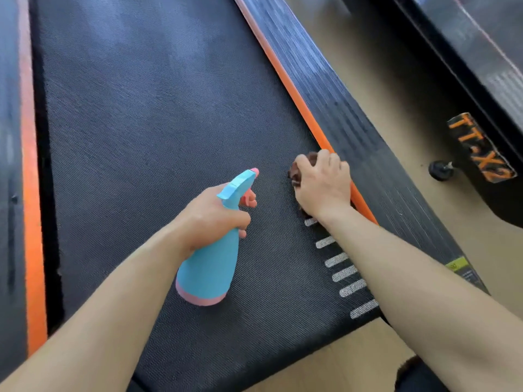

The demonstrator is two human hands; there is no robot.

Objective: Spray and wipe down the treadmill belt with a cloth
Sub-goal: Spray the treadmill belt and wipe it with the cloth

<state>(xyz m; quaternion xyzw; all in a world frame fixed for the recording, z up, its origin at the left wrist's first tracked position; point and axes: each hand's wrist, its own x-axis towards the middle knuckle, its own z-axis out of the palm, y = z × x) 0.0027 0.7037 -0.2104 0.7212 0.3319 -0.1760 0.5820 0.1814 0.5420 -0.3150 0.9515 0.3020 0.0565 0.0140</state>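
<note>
The black textured treadmill belt point(158, 131) fills most of the head view. My left hand point(209, 219) grips the neck of a blue spray bottle point(212, 264) with a pink base and pink trigger, held above the belt with its nozzle pointing up and to the right. My right hand point(322, 185) presses a dark brown cloth point(295, 171) onto the belt at its right edge, against the orange trim. Most of the cloth is hidden under that hand.
Orange strips point(300, 108) and black ribbed side rails point(353, 123) border the belt on both sides. White dashes point(345, 274) mark the belt near its right edge. A second black machine labelled TT-X2 point(481, 148) stands on the tan floor point(402, 89) to the right.
</note>
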